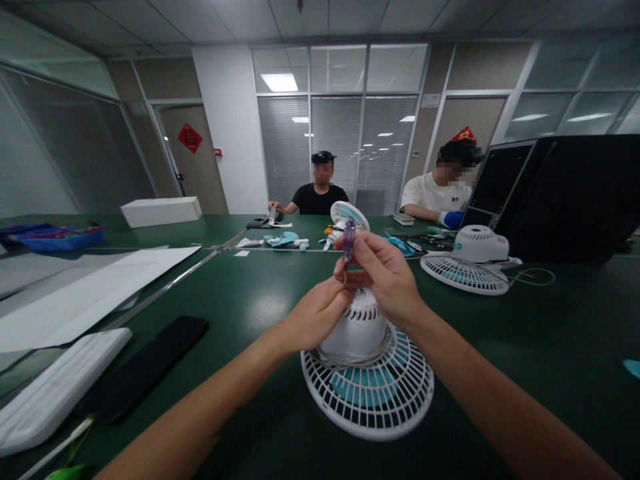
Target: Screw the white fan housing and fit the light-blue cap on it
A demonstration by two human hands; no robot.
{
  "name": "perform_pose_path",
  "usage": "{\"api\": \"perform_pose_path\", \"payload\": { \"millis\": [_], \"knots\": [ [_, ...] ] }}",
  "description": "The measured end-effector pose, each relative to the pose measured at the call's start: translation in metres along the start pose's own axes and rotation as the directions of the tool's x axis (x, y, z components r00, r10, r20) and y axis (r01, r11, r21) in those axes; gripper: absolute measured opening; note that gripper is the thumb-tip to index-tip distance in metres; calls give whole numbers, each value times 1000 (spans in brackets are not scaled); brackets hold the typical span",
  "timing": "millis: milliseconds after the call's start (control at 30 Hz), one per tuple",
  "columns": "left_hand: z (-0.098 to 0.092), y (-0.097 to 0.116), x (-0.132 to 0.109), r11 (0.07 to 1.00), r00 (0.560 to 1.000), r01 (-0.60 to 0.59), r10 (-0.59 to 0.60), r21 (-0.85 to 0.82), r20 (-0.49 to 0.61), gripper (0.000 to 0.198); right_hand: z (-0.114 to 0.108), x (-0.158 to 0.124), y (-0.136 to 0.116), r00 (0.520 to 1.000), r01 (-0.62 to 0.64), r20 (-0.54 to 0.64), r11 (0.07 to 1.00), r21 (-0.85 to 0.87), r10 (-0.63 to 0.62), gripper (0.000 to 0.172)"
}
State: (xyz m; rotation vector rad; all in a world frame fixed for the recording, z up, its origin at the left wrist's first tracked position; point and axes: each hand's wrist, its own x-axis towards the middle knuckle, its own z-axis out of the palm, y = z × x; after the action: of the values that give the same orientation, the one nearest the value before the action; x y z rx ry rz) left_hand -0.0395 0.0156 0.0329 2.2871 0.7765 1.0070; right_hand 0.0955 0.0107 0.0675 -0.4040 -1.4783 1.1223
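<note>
A white fan [367, 387] with light blue blades lies grille-down on the green table, its motor housing on top. My right hand [387, 273] is closed round the purple, see-through handle of a screwdriver [349, 241], held upright with its shaft pointing down over the housing. My left hand [320, 312] rests against the upper left of the housing, fingers pressed together near the screwdriver's shaft. What those fingers pinch, if anything, is too small to make out. A cable is wound round the base of the housing.
Another white fan [467, 263] lies at the right beside a large black case [575, 200]. A black phone-like slab [147, 367], a white tray-like piece [63, 387] and paper sheets [90, 287] are at the left. Two people sit across the table [260, 293], near a third fan.
</note>
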Motion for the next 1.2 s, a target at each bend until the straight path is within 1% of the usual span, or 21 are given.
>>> {"api": "perform_pose_path", "payload": {
  "millis": [67, 133, 233, 333, 567, 633, 733, 800, 900, 967, 1033, 1100, 1133, 1167, 1200],
  "knots": [
    [0, -1, 0, 1000, 1000, 0, 0, 4, -5, 25, 0, 0, 0, 1000, 5, -17, 1000, 13, -5, 33],
    [1, -2, 0, 1000, 1000, 14, -14, 6, -3, 25, 0, 0, -1, 999, 18, -41, 999, 51, -16, 37],
    [1, -2, 0, 1000, 1000, 22, -22, -6, 13, 25, -1, 0, -1, 1000, -8, -14, 999, 52, 9, 40],
    [0, -1, 0, 999, 1000, 21, -20, -25, 21, 26, -2, 1, -1, 999, -40, 9, 999, 6, 40, 38],
    [-1, 2, 4, 989, 995, 99, -97, -113, 23, 22, -1, 3, -2, 997, -18, -78, 1000, 6, 18, 39],
    [-2, 3, 4, 985, 991, 134, -131, -109, 33, 24, -1, 3, -1, 995, -10, -102, 1000, 3, 10, 39],
    [-2, 7, 3, 987, 991, 131, -131, -89, 15, 31, -3, 4, -2, 985, 1, -173, 1000, 31, 5, 39],
    [-1, 8, 2, 990, 993, 117, -117, -85, -4, 38, -4, 6, -4, 969, -9, -244, 995, 100, 33, 39],
    [0, 8, 1, 991, 995, 97, -97, -92, 1, 44, -8, 8, -11, 936, -65, -321, 968, 242, 143, 37],
    [0, 6, 1, 992, 996, 88, -89, -95, 2, 46, -12, 10, -17, 914, -102, -347, 946, 308, 211, 31],
    [1, 4, 1, 992, 995, 95, -96, -88, -8, 48, -18, 12, -24, 891, -119, -380, 936, 332, 248, 22],
    [0, 2, 1, 992, 995, 99, -100, -80, -9, 49, -28, 12, -29, 872, -132, -418, 945, 299, 254, 18],
    [0, 2, 0, 993, 996, 93, -94, -76, -7, 49, -35, 10, -30, 864, -145, -439, 958, 248, 245, 19],
    [0, 2, 0, 994, 996, 86, -86, -71, -3, 50, -45, 8, -31, 858, -165, -462, 972, 166, 224, 23],
    [-1, 2, 0, 995, 997, 78, -78, -64, 2, 49, -55, 4, -30, 855, -192, -483, 980, 46, 190, 29]
  ]
}}
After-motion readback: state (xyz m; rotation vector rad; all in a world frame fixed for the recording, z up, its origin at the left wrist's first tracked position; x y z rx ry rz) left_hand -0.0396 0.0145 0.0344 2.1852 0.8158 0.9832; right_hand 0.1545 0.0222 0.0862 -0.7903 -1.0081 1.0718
